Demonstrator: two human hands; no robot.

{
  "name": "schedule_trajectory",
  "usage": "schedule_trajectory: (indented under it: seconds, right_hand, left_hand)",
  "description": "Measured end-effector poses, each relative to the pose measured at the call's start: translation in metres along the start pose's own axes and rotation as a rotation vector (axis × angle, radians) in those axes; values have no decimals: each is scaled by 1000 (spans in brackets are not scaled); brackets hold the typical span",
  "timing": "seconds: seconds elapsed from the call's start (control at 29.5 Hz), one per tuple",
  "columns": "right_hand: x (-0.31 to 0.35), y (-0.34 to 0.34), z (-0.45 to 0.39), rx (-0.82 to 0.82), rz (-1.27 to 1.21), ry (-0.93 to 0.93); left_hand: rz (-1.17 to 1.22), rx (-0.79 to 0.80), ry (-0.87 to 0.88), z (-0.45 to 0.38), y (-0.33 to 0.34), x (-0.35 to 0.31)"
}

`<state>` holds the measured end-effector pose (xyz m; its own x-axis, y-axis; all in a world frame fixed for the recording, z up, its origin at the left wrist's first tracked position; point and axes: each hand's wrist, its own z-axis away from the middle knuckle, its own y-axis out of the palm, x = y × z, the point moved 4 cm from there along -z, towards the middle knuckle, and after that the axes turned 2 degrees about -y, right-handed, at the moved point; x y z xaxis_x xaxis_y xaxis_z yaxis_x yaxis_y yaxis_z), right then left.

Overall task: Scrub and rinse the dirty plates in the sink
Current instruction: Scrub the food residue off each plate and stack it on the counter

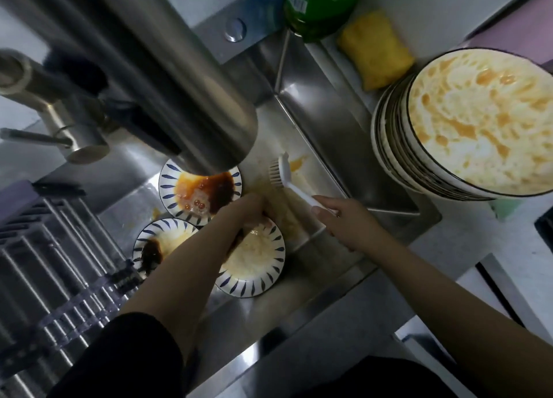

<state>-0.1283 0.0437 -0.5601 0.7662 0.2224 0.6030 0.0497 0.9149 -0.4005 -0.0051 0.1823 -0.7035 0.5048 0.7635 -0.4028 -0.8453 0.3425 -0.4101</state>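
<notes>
Three small blue-striped plates lie in the steel sink (323, 119). The far plate (170, 188) holds dark and orange sauce. The left plate (149, 236) has a dark smear and is partly hidden by my forearm. The near plate (257, 263) has a pale film. My left hand (248, 209) grips the near plate's far rim. My right hand (338, 218) holds a white dish brush (284, 176) by its handle, bristles pointing left, above the sink floor to the right of the plates.
A stack of dirty bowls (478, 119) stands on the counter at right, with a yellow sponge (374, 47) and a green detergent bottle (320, 5) behind. A large steel tap (167, 77) overhangs the far plate. A dish rack (54, 263) fills the left.
</notes>
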Motion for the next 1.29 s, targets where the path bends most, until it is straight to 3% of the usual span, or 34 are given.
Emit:
schedule_trajectory:
  seconds: [0.44,0.65,0.81,1.15,1.22,1.29]
  right_hand:
    - [3,-15,2,-35,-15,-2]
    - [10,-27,4,-51,-83,26]
    - [15,-31,10,-30,-55,13]
    - [46,-31,39,16,21,-146]
    - [50,-29,42,22,59,-170]
    - [50,-28,43,28,66,-177]
  left_hand:
    - [218,-204,67,-1,-48,-36]
    - [406,-236,-34,1,-55,-29]
    - [569,-353,-128,26,-54,-11]
    - [1240,-641,-344,125,-12,22]
    - [1300,-672,-409,149,-3,21]
    - [1216,-724,-479,164,1,19]
